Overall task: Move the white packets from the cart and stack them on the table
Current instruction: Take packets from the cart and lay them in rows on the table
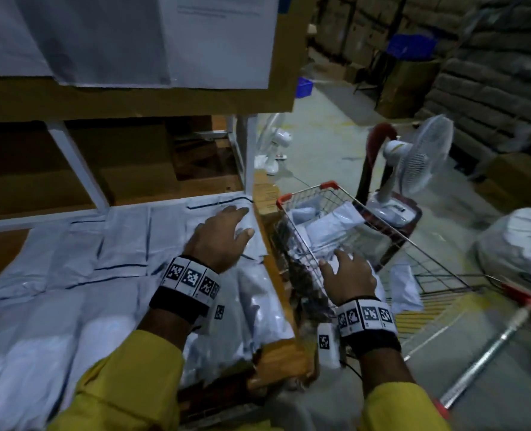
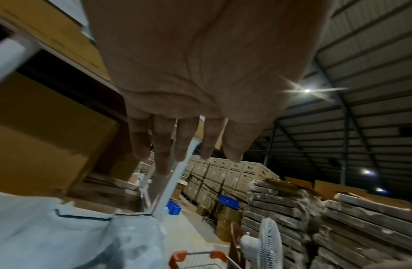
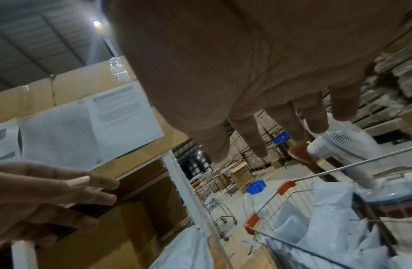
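Wooden table [image 1: 276, 275], white packets [image 1: 118, 241] (rows), warehouse

Both arms out forward, yellow sleeves pushed to mid-forearm, marker bands strapped at both wrists. Left hand [image 1: 219, 237] far left of pair, palm down, fingers [image 2: 162, 160] straight, slightly spread, thumb out to right; nothing gripped. Right hand [image 1: 349, 276] nearer, to right, palm down, fingers [image 3: 253, 138] extended, loosely spread, tips angled downward; nothing held. Hands well apart. Wrists roughly level, elbows bent little.
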